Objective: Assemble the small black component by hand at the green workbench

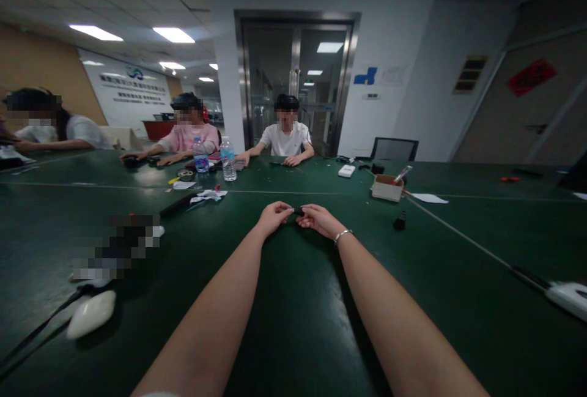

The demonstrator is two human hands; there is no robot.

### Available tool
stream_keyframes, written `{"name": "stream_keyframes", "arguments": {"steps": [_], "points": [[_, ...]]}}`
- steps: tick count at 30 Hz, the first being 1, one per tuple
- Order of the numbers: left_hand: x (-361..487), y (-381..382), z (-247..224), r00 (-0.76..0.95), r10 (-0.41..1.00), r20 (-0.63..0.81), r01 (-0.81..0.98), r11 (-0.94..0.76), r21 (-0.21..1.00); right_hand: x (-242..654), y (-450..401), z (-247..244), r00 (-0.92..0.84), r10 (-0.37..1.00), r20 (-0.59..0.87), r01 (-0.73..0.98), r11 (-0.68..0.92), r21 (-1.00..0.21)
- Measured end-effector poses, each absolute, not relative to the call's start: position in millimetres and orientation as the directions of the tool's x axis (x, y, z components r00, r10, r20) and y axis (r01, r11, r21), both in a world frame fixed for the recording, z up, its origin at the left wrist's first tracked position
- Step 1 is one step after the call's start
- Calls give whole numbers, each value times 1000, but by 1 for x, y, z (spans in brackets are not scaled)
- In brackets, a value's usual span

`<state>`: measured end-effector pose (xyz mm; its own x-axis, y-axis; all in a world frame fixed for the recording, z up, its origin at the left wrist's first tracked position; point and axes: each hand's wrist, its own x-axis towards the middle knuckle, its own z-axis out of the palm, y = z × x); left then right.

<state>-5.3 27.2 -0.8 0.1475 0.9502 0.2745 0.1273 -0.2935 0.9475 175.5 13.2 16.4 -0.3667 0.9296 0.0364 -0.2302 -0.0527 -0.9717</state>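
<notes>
Both arms reach forward over the green tabletop (293, 299). Between my hands is a small black object (298, 211) with a lighter, metallic-looking end on its left; its exact kind is too small to make out. My left hand (276, 218) pinches the lighter end between thumb and fingers. With a bracelet at the wrist, my right hand (321, 221) grips the black end, its fingers curled in. The fingers cover part of the object. To the right of my right hand, apart from it, a small black item (400, 221) stands on the table.
A small cardboard box (387, 189) holds a pen-like item at the right. Two water bottles (228, 158) stand left of centre, near crumpled paper (208, 195). A white computer mouse (92, 314) lies front left; a white power strip (568, 299) lies right. Several people sit across the table.
</notes>
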Motion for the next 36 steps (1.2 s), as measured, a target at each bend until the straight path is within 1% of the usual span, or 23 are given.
{"name": "stream_keyframes", "arguments": {"steps": [8,13,18,24,30,36], "points": [[-4,18,6,132,945,300,129,-316,940,176,15,15,-372,928,37,-223,-50,-974],[-3,18,6,144,951,272,96,-287,953,176,16,15,-368,929,31,-214,-53,-975],[-3,20,4,148,946,287,131,-306,943,175,15,15,-376,926,31,-226,-59,-972],[-4,22,2,149,944,294,97,-310,946,176,14,15,-366,930,29,-231,-61,-971],[-5,26,-1,168,942,289,109,-310,945,177,15,14,-379,925,25,-230,-68,-971],[-5,23,1,152,949,277,119,-296,948,177,15,14,-380,925,29,-225,-62,-972]]}}
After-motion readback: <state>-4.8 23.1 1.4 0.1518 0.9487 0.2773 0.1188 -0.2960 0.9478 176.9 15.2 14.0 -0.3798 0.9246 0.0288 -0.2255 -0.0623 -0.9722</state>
